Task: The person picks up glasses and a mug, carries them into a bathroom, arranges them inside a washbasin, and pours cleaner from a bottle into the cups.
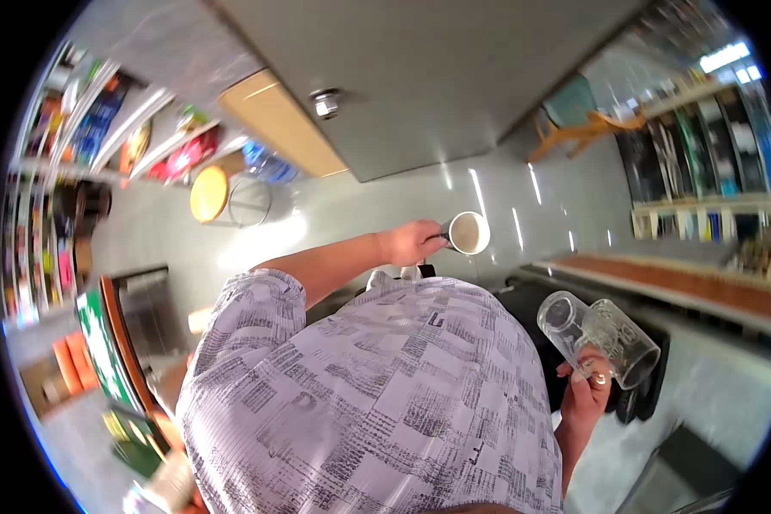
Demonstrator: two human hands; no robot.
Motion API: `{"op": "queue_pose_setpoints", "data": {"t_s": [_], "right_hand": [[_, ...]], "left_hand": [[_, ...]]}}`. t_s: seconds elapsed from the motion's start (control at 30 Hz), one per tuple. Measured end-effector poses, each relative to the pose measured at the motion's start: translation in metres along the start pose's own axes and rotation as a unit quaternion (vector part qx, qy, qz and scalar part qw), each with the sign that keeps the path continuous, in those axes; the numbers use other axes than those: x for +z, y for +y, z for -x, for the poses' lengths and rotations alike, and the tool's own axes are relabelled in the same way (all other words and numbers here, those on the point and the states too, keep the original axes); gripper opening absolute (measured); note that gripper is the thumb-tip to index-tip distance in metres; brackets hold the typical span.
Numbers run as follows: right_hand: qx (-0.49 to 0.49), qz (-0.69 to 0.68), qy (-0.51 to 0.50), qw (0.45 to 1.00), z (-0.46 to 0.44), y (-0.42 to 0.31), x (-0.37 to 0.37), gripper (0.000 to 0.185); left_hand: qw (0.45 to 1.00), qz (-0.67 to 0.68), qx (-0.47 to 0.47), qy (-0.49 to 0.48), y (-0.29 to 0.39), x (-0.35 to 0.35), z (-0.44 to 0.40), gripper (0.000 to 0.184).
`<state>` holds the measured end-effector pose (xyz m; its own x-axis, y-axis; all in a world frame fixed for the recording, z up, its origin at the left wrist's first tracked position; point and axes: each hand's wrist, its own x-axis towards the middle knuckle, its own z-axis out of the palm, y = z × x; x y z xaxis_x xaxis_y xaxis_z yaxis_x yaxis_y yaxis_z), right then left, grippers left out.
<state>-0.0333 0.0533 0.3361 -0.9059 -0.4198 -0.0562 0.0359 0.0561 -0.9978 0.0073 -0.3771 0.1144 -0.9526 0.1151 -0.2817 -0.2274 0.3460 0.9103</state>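
My left hand (413,242) is closed round the handle of a mug (468,233) in front of my body. The mug has a pale inside and a dark outer side, and I look into its mouth from above. Out to the right, my right hand (588,387), with a ring on a finger, grips a clear glass mug (587,330) with a raised pattern. This glass is tilted well over on its side. I cannot tell whether it is one piece or two together.
Ahead stands a large grey door (428,77) with a metal knob (325,104). A yellow-topped stool (209,194) is at left, near stocked shelves (137,128). A wooden chair (587,128) and more shelving (702,154) are at right. Behind my right hand is a black chair (651,385).
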Motion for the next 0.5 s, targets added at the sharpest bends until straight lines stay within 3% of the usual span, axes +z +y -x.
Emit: {"op": "queue_pose_setpoints", "data": {"t_s": [0.03, 0.13, 0.2, 0.27, 0.5], "right_hand": [[0.02, 0.008, -0.036, 0.999, -0.024, 0.004, 0.01, 0.012], [0.074, 0.028, -0.148, 0.986, -0.098, 0.027, 0.048, 0.01], [0.11, 0.067, -0.223, 0.966, -0.14, 0.03, 0.084, 0.007], [0.09, 0.121, -0.316, 0.937, -0.183, 0.048, 0.114, 0.006], [0.053, 0.107, -0.601, 0.79, -0.271, 0.039, 0.296, 0.009]], "left_hand": [[0.994, -0.066, 0.047, 0.067, -0.012, -0.016, 0.021, 0.031], [0.983, -0.048, -0.048, 0.169, -0.031, -0.061, 0.084, 0.03], [0.961, 0.036, -0.132, 0.242, -0.059, -0.075, 0.128, 0.03], [0.91, 0.165, -0.198, 0.325, -0.04, -0.095, 0.176, 0.031], [0.721, 0.258, -0.156, 0.624, -0.056, -0.105, 0.319, 0.031]]}}
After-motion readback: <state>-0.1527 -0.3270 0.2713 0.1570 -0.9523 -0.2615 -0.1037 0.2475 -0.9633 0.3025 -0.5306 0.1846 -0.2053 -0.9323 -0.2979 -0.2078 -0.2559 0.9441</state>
